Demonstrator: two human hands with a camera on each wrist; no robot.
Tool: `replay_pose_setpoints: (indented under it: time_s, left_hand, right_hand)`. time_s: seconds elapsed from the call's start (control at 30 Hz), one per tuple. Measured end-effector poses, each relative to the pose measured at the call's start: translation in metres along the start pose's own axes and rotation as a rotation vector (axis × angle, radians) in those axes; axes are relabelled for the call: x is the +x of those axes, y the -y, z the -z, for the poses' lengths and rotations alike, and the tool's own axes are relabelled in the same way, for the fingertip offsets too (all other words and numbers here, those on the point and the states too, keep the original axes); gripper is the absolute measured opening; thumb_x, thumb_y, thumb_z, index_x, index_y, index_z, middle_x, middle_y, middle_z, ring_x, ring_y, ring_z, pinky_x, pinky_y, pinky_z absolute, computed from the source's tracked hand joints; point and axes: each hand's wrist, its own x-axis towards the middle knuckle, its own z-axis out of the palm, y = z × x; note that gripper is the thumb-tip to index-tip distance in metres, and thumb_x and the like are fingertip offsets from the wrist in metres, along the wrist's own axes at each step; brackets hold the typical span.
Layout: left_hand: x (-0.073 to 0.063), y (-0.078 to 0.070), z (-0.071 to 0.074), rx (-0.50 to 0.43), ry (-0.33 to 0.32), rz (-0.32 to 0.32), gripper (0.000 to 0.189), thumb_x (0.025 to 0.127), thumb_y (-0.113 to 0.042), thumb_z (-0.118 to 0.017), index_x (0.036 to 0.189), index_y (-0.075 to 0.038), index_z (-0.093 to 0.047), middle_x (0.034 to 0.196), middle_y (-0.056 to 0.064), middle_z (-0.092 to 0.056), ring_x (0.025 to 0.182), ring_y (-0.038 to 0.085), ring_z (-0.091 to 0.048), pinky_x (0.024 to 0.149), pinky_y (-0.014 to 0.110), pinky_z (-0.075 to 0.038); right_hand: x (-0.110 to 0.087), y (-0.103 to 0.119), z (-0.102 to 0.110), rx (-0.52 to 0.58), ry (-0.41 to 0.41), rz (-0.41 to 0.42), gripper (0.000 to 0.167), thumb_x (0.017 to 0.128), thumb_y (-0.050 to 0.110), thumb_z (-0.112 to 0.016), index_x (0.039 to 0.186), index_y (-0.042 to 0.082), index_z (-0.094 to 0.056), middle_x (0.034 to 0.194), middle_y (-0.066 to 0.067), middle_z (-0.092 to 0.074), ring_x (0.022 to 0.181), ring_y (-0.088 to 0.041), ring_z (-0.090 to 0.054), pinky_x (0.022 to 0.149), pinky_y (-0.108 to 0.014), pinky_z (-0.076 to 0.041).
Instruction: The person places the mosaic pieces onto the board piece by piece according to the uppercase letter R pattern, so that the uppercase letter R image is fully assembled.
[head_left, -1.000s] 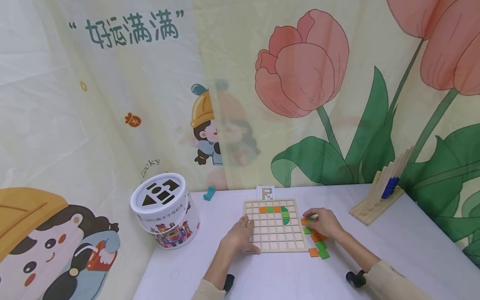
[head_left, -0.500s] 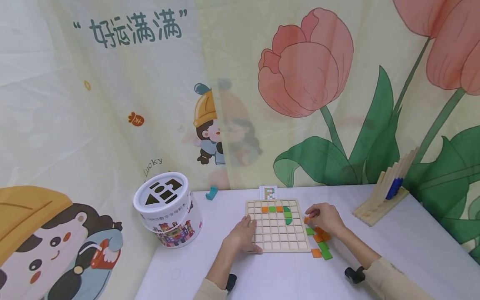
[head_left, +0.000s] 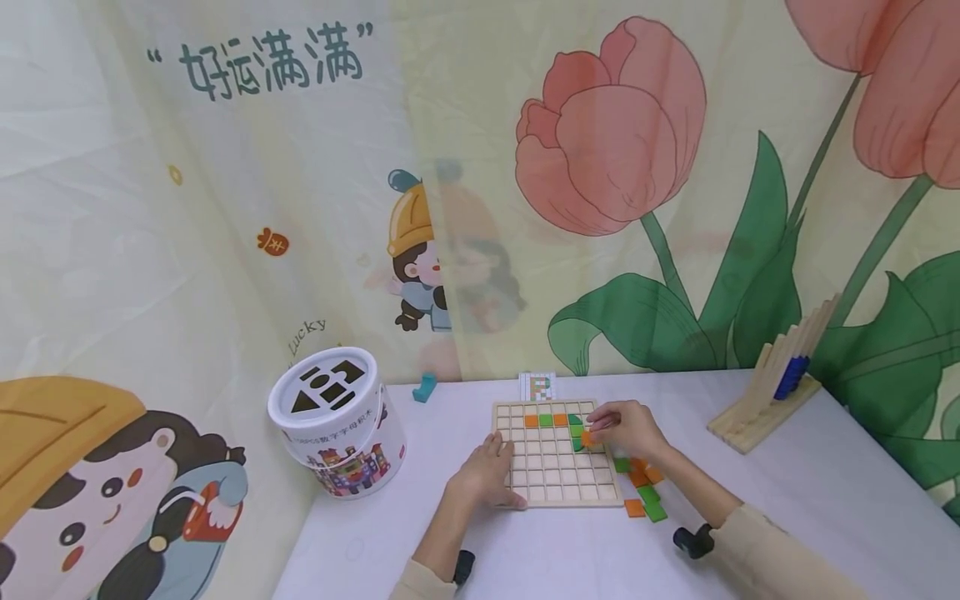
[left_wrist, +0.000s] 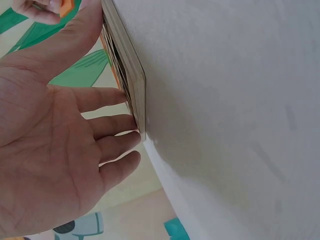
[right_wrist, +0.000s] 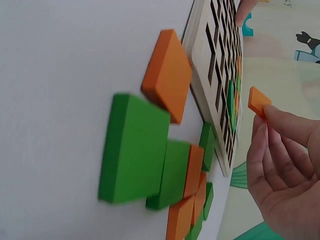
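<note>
A wooden grid board (head_left: 555, 481) lies on the white table. Its upper part bears a row of orange and green square tiles (head_left: 545, 420) and, to their right, green pieces with rounded corners (head_left: 575, 419). My left hand (head_left: 483, 471) rests against the board's left edge, fingers straight, thumb along the near edge. Between thumb and fingertips my right hand (head_left: 630, 429) pinches an orange square tile (right_wrist: 259, 100) over the board's right side. The right wrist view shows that tile held up, apart from the grid. Loose green and orange tiles (head_left: 649, 492) lie beside the board's right edge.
Behind the board lies a small pattern card (head_left: 537, 386). A white bucket (head_left: 337, 446) with shaped holes in its lid stands at the left, near a teal block (head_left: 424, 388). At the right is a wooden stand (head_left: 772, 387) with blue parts. A printed curtain hangs behind.
The right hand has gone from the loose tiles beside the board to above its right side, carrying an orange tile. The left hand stays at the board's left edge.
</note>
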Motion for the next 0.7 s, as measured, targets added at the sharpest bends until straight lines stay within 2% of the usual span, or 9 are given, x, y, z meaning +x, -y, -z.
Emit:
replay_pose_setpoints:
  time_s: [0.23,0.7]
  left_hand:
    - [-0.001,0.000,-0.001,0.000,0.002,-0.007,0.106,0.073,-0.048,-0.092,0.155,0.001,-0.045,0.166,0.023,-0.034,0.156,0.035,-0.028,0.126,0.045,-0.030]
    - [0.002,0.002,-0.003,0.016,0.005,-0.009,0.105,0.075,-0.049,-0.091,0.156,0.000,-0.045,0.166,0.022,-0.035,0.156,0.034,-0.028,0.126,0.044,-0.030]
  right_hand:
    - [0.008,0.006,-0.015,0.022,0.034,0.004,0.021,0.085,0.003,-0.085,0.104,0.005,-0.078,0.083,0.002,-0.073,0.080,-0.015,-0.069,0.072,-0.026,-0.058]
    - [0.021,0.010,-0.041,-0.037,0.049,0.055,0.017,0.082,0.001,-0.087,0.095,0.006,-0.077,0.079,0.005,-0.071,0.075,-0.012,-0.066,0.069,-0.025,-0.056]
